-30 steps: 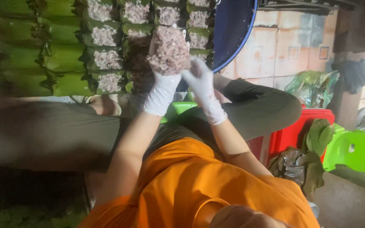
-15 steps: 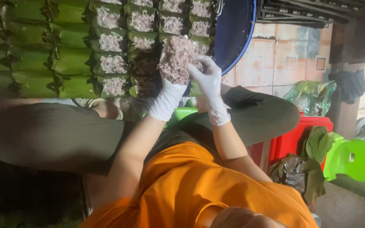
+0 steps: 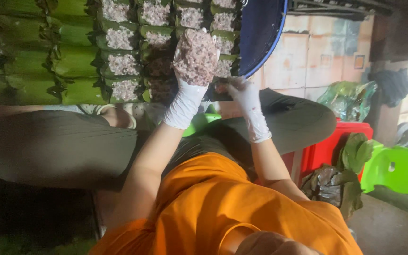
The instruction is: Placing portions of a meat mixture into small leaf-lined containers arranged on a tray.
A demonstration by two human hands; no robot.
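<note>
Leaf tubes [image 3: 119,63] w/ rice mix, left hand [image 3: 192,75] heaped

The person wears white gloves on the left hand [image 3: 189,97] and right hand [image 3: 247,97] (ribbed cuffs), an orange shirt [image 3: 223,212], dark trousers [image 3: 57,146].

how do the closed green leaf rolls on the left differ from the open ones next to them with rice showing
The closed leaf rolls are wrapped shut, so only green leaf shows; the open leaf rolls show pinkish speckled rice at their ends. The closed ones lie at the far left of the stack, away from the gloved hands; the open ones lie beside the left hand, which holds a lump of rice mix. Both kinds are wrapped in green leaf and stacked in rows.
</note>
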